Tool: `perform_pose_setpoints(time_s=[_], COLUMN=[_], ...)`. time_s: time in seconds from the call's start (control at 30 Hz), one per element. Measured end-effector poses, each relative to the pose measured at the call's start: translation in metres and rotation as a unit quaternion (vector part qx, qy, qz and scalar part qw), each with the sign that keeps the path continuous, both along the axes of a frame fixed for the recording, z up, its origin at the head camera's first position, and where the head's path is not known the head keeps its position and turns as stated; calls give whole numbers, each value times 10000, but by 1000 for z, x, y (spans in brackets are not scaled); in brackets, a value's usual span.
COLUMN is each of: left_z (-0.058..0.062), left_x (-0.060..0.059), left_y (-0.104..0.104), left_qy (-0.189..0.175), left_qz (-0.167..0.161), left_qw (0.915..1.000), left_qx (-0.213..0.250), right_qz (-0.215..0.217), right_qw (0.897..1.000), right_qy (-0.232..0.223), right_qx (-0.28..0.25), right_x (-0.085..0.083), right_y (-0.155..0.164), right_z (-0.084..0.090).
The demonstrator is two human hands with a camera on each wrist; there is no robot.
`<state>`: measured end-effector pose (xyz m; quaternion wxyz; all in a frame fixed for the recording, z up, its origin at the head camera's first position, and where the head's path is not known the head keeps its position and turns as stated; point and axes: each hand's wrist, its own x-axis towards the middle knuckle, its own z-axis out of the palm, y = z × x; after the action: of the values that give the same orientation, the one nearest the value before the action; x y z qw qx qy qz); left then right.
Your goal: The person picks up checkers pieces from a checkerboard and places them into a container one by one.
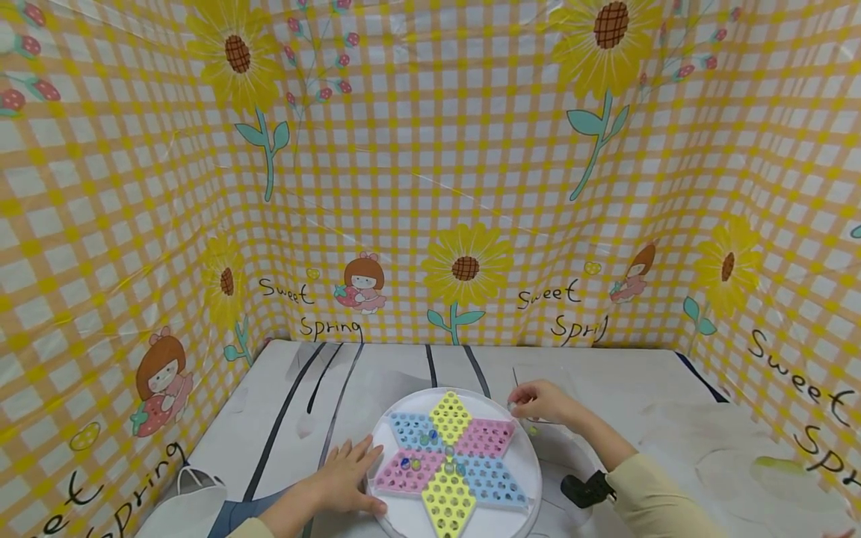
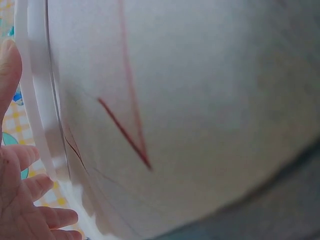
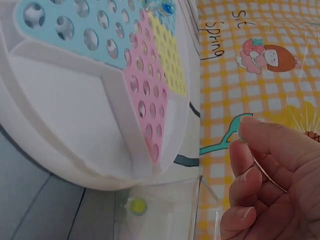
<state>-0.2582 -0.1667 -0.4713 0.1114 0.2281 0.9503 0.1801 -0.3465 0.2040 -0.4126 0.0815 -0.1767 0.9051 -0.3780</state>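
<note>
A round white Chinese checkers board [image 1: 531,467] has a star of yellow, pink and blue hole panels, with several glass marbles [image 1: 415,465] around its middle and left side. Against the board's left rim rests my left hand [image 1: 339,478], fingers extended and thumb over the edge; it grips nothing. Beyond the far right rim, my right hand [image 1: 543,403] pinches a small clear marble [image 1: 511,406] between thumb and forefinger, mostly covered by the fingertips. Below that hand sits a clear plastic box [image 3: 165,212] with a yellow-green marble [image 3: 137,206] in it.
The board stands on a pale table cover [image 1: 397,366] with dark lines. Checked yellow cloth [image 1: 417,187] hangs behind and on both sides. A white bag-like thing [image 1: 188,501] with a handle is at the lower left. A black strap device [image 1: 585,489] is on the right wrist.
</note>
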Motion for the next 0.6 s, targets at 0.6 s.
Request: perform_pose_setpoints(time_s=[0.6], left_z=[-1], left_x=[-1], left_y=[0], left_qy=[86], left_qz=[-55], left_qw=[9999], left_qx=[-80], right_qz=[-6], right_qw=[10000], right_qy=[-79], right_qx=[-42], right_x=[-8], right_y=[44], right_z=[7])
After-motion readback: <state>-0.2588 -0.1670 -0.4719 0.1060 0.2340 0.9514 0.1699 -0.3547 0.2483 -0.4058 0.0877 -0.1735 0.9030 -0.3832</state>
